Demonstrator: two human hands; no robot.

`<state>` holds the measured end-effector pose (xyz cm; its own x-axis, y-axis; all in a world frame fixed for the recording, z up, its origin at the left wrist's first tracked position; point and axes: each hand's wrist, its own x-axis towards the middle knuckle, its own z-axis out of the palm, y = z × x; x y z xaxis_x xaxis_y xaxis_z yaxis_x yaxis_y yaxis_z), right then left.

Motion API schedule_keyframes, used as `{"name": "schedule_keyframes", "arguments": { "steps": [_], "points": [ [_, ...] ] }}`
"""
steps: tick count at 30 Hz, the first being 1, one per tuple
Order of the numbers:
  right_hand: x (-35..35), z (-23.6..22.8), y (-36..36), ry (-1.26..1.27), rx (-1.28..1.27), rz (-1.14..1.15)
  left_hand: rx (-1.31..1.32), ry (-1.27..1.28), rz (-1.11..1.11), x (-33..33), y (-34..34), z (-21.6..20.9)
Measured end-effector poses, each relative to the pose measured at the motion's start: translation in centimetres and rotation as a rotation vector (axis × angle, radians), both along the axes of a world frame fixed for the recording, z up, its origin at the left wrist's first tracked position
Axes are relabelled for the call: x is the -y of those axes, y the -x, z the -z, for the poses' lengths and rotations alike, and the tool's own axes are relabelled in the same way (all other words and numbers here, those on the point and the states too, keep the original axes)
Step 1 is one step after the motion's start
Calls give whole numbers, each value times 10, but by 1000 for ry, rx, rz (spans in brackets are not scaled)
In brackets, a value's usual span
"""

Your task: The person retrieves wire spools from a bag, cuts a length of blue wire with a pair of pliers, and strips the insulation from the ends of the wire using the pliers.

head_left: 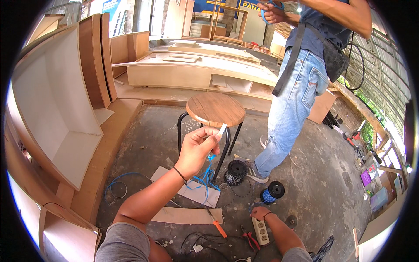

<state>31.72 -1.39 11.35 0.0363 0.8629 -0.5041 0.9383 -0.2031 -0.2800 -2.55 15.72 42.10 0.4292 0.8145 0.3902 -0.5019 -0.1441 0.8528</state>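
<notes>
Raised in front of the stool, my left hand [200, 148] pinches a small white flat piece [222, 129] between thumb and fingers. Below that hand, blue cord [208, 177] hangs in loops toward the floor. My right hand [260, 212] is low, at the top end of a white power strip [261, 231]. Its fingers are curled, and what they hold, if anything, is too small to make out. Just beyond it stands a black spool with blue wire [273, 192]. Another black spool [236, 171] sits near the stool's leg.
A round wooden stool [216, 108] with black legs stands ahead. A person in jeans [288, 109] stands at the right, holding blue-handled scissors [264, 12]. An orange-handled screwdriver [218, 226], red-handled pliers [250, 239] and board offcuts [185, 215] lie on the floor. Wooden cabinets [56, 105] line the left.
</notes>
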Motion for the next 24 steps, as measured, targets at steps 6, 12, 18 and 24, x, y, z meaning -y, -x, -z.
{"name": "schedule_keyframes", "arguments": {
  "steps": [6,12,18,24],
  "points": [
    [1,-1,4,-25,6,5,-9,6,-9,1,1,0],
    [1,-9,9,32,17,68,6,12,3,0,1,3],
    [1,-6,4,36,18,29,2,14,11,-2,-1,6],
    [-5,-8,4,39,18,47,-15,12,8,-4,-2,2]
  ]
}}
